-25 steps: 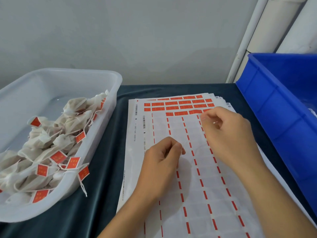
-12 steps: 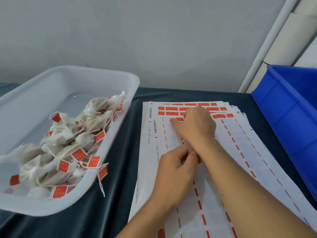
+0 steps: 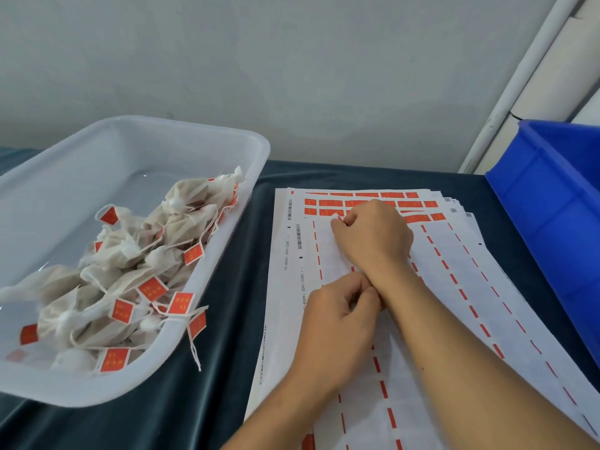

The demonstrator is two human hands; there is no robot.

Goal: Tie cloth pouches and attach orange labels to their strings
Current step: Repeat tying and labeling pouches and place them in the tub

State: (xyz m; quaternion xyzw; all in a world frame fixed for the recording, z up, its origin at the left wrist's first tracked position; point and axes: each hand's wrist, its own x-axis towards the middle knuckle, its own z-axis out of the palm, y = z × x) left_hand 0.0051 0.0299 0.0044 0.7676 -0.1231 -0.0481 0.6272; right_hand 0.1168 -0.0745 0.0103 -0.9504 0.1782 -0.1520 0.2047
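Observation:
A stack of label sheets (image 3: 454, 254) lies on the dark cloth in front of me, with orange labels (image 3: 328, 203) left only in its top rows. My right hand (image 3: 373, 238) reaches to the upper left of the top sheet, where its curled fingertips pinch at an orange label (image 3: 337, 218). Just below my right wrist, my left hand (image 3: 337, 323) rests on the sheet with fingers curled and thumb against forefinger; nothing shows in it. Tied cloth pouches (image 3: 130, 261) with orange labels on their strings fill the white tub (image 3: 227, 254) at the left.
A blue plastic bin (image 3: 552, 206) stands at the right edge, close beside the sheets. One pouch string hangs over the tub's near rim onto the dark cloth (image 3: 227, 336). A grey wall and white pipes (image 3: 519, 82) stand behind the table.
My right hand has moved left across the top of the sheet, from its right side to the upper left labels. My left hand stays curled on the sheet. The view has swung left.

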